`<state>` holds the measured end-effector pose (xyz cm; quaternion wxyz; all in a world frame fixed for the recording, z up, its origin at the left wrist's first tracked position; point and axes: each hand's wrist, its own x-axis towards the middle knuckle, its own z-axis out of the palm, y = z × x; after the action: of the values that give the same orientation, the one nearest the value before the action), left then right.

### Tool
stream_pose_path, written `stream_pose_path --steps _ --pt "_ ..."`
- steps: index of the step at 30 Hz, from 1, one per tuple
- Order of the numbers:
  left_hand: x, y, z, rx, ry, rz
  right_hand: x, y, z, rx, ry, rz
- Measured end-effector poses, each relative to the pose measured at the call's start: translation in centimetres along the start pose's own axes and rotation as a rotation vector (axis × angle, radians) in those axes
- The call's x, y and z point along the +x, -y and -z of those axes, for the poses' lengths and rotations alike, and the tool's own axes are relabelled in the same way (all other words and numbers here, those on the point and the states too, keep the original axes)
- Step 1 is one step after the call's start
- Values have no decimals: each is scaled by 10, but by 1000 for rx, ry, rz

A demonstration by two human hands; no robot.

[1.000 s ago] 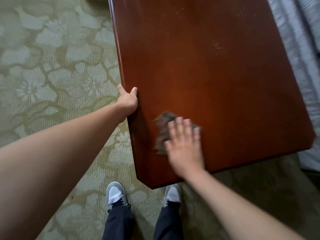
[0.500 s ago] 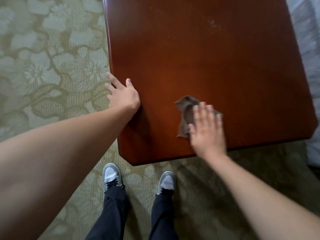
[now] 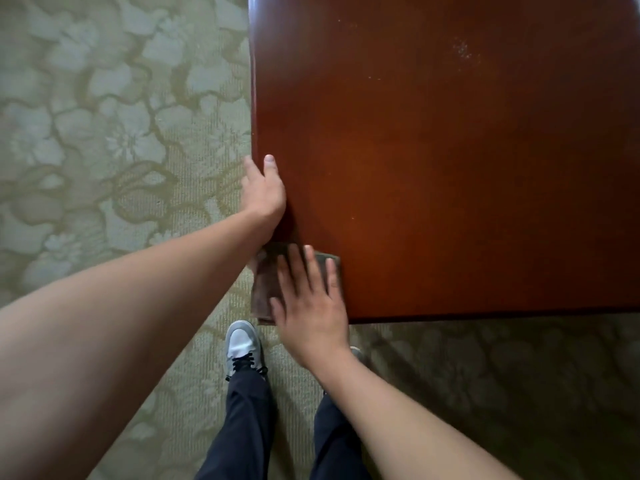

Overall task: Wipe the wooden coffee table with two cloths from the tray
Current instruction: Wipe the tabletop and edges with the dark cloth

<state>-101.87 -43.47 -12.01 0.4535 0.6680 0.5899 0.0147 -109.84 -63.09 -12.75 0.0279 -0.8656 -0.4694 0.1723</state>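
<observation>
**A:** The right grip (image 3: 311, 306) is wide and flat, with the fingers straight and spread. The palm presses down on the brown cloth (image 3: 264, 289) and nothing is pinched.

**B:** Where does the cloth lie?

**A:** At the near left corner of the wooden desk (image 3: 450, 174). It is partly under the palm, and its left part laps past the corner over the carpet (image 3: 104, 140).

**B:** Why a flat palm?

**A:** My guess is that it spreads the pressure, so the whole cloth drags along the wood and does not bunch.

**B:** And the left grip (image 3: 265, 197)?

**A:** It sits on the desk's left edge, just beyond the cloth. The thumb is on top and the other fingers go down the side. Whether they curl under, I cannot tell. It probably braces the person, or steadies the desk against the push.

**B:** How are the arms set?

**A:** Both forearms reach forward and down from a standing person. The left comes in from the lower left with a straight wrist. The right comes from the lower right, its wrist bent back so the palm lies level.

**B:** Much left to do?

**A:** Pale specks (image 3: 462, 51) show farther up the top, so I would say yes. Only one cloth is in view.
</observation>
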Motion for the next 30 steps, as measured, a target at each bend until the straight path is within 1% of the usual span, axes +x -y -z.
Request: stream_pose_path --steps 1,3,4,5,6,8,11,13,15,17,18,20,22,24,27,29,30 --pt "2 -1 0 -18 10 12 9 6 2 -2 3 54" --pt "5 -5 1 -63 6 37 25 -7 5 8 -1 159" --pt "6 -8 1 -83 0 53 32 -25 7 7 -1 180" --pt "9 -10 1 -106 -10 73 38 -47 10 -4 -6 155" --pt "12 -11 0 -135 -22 90 44 -74 15 -23 -34 83" --pt "16 -13 -3 -194 -26 107 53 -137 28 -51 -101 -158" --pt "14 -15 -4 -262 -8 137 43 -242 58 -14 -68 -553" --pt "21 -12 -2 -325 57 165 26 -294 76 39 -68 -695" --pt "72 32 -15 -428 140 200 12 -314 84 72 -63 -782" --pt "93 48 -16 -489 210 263 15 -295 84 79 -57 -804" --pt "80 37 -7 -496 260 268 24 -275 81 62 -63 -760" --pt "34 -6 18 -556 339 280 47 -215 72 -21 -42 -544" --pt "36 -5 18 -667 314 283 80 -143 56 -75 -68 -273" --pt "43 -5 23 -770 296 325 113 -74 46 -62 -96 -116" --pt "64 -1 38 -824 357 390 162 -10 45 -36 -95 -19" --pt "79 2 50 -814 346 377 189 4 45 -60 -76 -6" --pt "88 3 55 -855 324 391 203 6 47 -68 -77 -10"
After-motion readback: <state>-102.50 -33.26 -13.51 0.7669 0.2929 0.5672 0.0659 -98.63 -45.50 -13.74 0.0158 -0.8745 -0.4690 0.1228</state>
